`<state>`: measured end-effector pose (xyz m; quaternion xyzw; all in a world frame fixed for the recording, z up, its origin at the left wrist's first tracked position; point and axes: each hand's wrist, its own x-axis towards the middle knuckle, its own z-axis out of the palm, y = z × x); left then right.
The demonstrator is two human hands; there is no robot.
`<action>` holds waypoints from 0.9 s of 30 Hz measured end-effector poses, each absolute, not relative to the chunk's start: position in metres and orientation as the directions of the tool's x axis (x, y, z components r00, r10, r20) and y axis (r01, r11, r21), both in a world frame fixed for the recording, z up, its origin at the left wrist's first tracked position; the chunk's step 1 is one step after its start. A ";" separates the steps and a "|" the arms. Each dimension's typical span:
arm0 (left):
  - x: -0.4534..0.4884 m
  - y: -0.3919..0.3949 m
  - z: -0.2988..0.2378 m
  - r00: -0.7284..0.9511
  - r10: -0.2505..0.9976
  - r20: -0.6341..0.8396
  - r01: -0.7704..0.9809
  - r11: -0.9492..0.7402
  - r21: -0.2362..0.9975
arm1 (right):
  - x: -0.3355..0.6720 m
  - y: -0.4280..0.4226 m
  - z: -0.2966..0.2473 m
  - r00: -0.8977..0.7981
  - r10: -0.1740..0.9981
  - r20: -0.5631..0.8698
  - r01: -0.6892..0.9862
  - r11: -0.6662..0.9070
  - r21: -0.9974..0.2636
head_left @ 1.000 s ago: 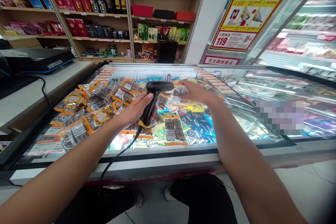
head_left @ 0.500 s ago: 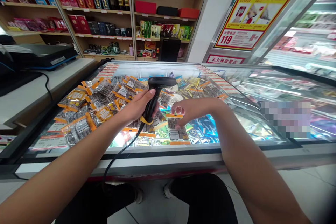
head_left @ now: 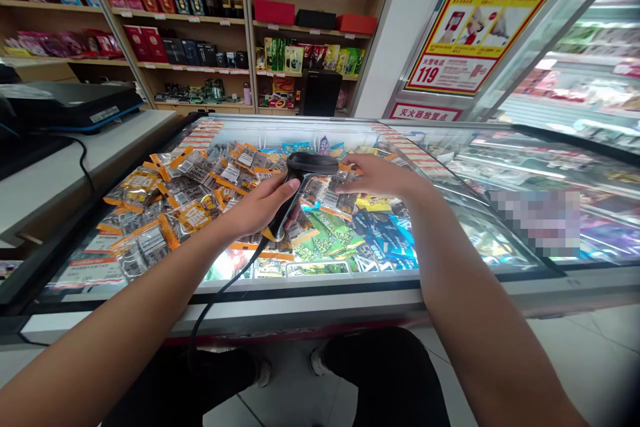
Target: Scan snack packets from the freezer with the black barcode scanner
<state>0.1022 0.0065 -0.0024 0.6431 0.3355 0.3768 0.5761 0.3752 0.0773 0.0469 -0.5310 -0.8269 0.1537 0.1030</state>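
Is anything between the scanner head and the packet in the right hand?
Nothing visible. The left hand grips the barcode scanner, whose head sits right beside the snack packet that the right hand holds over the freezer.

Both arms outstretched, left fingers (head_left: 280,188) curled, right hand (head_left: 376,175) palm-down.

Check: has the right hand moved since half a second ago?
Yes. The right hand went up and away, from the near packets toward the freezer's far rim.
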 end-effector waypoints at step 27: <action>0.104 0.012 0.006 0.243 0.956 0.166 -0.105 -0.144 0.984 | 0.364 0.098 0.012 -0.254 0.933 0.253 0.931 0.307 -0.199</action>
